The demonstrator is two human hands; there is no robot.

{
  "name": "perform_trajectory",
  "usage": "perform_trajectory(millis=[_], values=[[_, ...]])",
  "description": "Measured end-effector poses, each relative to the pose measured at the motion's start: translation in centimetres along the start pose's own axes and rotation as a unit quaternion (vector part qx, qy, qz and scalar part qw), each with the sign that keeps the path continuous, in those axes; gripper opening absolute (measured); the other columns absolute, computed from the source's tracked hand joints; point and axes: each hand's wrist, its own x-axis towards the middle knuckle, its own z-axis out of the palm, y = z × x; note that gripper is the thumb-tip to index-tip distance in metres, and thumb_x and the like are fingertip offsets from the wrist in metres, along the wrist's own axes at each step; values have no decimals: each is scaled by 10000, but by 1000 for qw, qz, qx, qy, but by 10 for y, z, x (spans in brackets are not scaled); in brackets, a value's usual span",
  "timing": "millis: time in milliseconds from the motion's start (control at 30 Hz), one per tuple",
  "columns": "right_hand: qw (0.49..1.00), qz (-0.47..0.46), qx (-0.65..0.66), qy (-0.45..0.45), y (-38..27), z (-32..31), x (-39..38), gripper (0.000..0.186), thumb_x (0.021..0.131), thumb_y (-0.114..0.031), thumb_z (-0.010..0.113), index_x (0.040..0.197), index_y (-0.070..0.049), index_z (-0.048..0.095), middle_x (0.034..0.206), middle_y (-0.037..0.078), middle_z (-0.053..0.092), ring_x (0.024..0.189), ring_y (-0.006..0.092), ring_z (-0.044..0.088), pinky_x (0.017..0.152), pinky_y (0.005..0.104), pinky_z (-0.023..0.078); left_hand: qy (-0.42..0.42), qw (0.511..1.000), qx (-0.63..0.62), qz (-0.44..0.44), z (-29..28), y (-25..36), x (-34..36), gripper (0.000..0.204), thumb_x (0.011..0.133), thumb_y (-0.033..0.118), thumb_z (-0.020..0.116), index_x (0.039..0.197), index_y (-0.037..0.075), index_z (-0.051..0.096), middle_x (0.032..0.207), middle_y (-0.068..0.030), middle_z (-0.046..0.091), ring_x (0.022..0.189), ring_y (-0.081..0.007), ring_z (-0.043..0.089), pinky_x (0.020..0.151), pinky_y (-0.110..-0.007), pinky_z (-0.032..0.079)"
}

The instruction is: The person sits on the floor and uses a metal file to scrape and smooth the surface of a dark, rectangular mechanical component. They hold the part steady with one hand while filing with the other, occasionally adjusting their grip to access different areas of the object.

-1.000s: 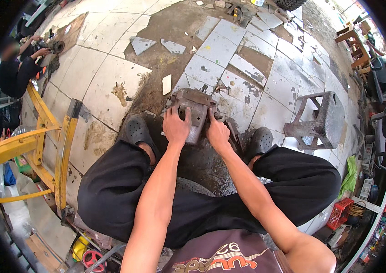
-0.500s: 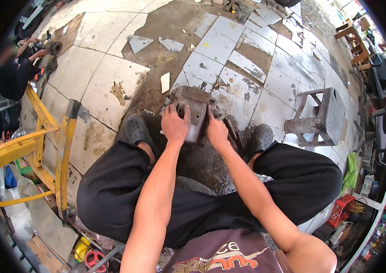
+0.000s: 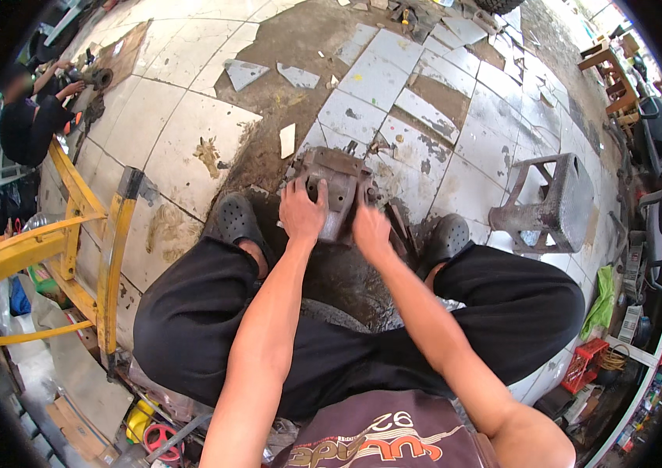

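Observation:
A grey-brown cast metal housing [image 3: 333,161] with bolt holes and a flange sits on the dirty floor between my feet. My left hand [image 3: 302,212] grips its left side, fingers over the top and thumb beside a round hole. At the housing's right edge is my right hand [image 3: 371,230], its fingers curled and partly smeared by motion. A thin dark piece shows at its fingertips; I cannot make out what it is.
A grey plastic stool [image 3: 553,204] stands at the right, and a yellow metal frame [image 3: 112,269] at the left. Broken tile pieces [image 3: 245,73] lie ahead. A co-worker [image 3: 30,117] handles a metal part at the far left. Shelved goods line the right side.
My right hand has shifted slightly down along the housing's right edge, and its fingers are more curled and blurred. My left hand and the housing keep their places.

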Motion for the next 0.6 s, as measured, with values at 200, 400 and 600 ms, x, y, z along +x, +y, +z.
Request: perform_trajectory(millis=[200, 400, 600], values=[[999, 22, 10, 23, -7, 10, -29, 181, 882, -89, 519, 955, -33, 675, 764, 281, 679, 720, 442, 704, 628, 536, 561, -4, 1000, 15, -7, 2, -6, -9, 478, 944, 420, 595, 1216, 29, 631, 1244, -201, 613, 1166, -396, 557, 992, -484, 452], [1000, 11, -10, -10, -1, 8, -18, 652, 888, -90, 509, 1524, -138, 374, 793, 248, 695, 757, 432, 704, 678, 557, 564, 24, 999, 35, 7, 8, -10, -8, 518, 935, 442, 597, 1163, -21, 637, 1170, -215, 639, 1125, -395, 581, 956, -488, 479], [998, -14, 8, 57, 8, 12, -7, 425, 885, -83, 538, 1303, -19, 588, 844, 240, 697, 759, 422, 710, 641, 548, 569, 11, 1000, 25, -2, 9, -10, -18, 491, 918, 431, 614, 1160, 5, 647, 1160, -196, 648, 1121, -379, 583, 947, -483, 480]])
